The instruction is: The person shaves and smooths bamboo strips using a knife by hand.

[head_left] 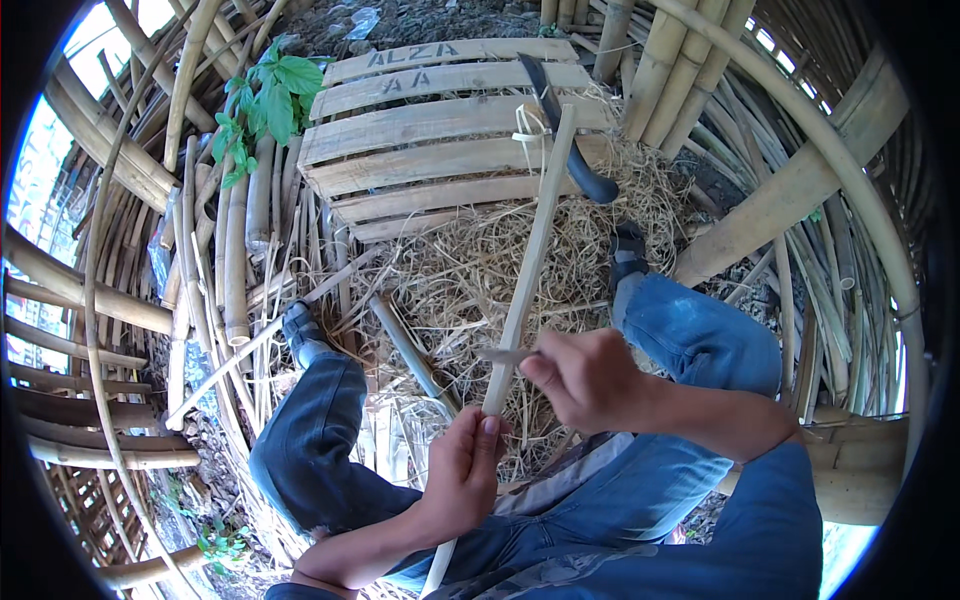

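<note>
A long pale bamboo strip (530,265) slants up from my lap, its far end in front of a wooden slat crate. My left hand (465,470) is closed around it in front of my body. Just above, my right hand (585,378) grips a small knife (503,355), whose handle the fingers hide. The short grey blade lies across the strip, seemingly against it. A thin curled shaving (530,125) shows beside the strip's far end.
Ahead lies the slatted wooden crate (430,130), with a dark curved tool (565,140) on its right. Straw-like shavings (450,260) cover the ground between my feet. Near my left leg lies a bamboo tube (410,350). Bamboo poles (235,260) and a leafy plant (285,95) stand left.
</note>
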Available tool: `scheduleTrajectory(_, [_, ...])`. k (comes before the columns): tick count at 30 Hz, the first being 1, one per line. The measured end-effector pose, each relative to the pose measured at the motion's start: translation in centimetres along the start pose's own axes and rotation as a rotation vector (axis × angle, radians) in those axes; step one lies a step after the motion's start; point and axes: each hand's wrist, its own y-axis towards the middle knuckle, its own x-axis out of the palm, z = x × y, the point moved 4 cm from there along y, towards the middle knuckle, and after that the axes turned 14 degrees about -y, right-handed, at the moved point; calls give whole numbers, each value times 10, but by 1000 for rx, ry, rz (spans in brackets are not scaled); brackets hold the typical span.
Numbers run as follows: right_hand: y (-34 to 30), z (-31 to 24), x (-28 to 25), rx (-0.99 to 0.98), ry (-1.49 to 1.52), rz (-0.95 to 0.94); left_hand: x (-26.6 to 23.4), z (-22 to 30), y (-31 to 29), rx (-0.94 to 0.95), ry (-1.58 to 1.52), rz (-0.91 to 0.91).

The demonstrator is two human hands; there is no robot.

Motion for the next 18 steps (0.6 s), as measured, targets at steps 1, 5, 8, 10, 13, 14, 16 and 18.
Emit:
scheduleTrajectory(1, [0, -4, 6, -48, -22, 31, 1, 1, 0, 6, 12, -2])
scheduleTrajectory(5, [4, -2, 8, -144, -136, 113, 6, 5, 1, 210, 216, 17])
scheduleTrajectory(8, [6, 4, 9, -167, -258, 160, 9, 14, -2, 236, 351, 35])
scheduleTrajectory(10, [11, 19, 14, -84, -282, 90, 11, 18, -4, 249, 381, 61])
scheduleTrajectory(13, [15, 34, 9, -101, -345, 168, 8, 11, -7, 136, 282, 57])
scheduleTrajectory(14, [13, 33, 11, -74, -303, 139, 7, 8, -7, 136, 281, 58])
scheduleTrajectory(16, [6, 27, 14, -51, -259, 106, 5, 4, -5, 136, 272, 45])
scheduleTrajectory(18, [1, 17, 17, -55, -173, 8, 6, 9, -3, 114, 285, 48])
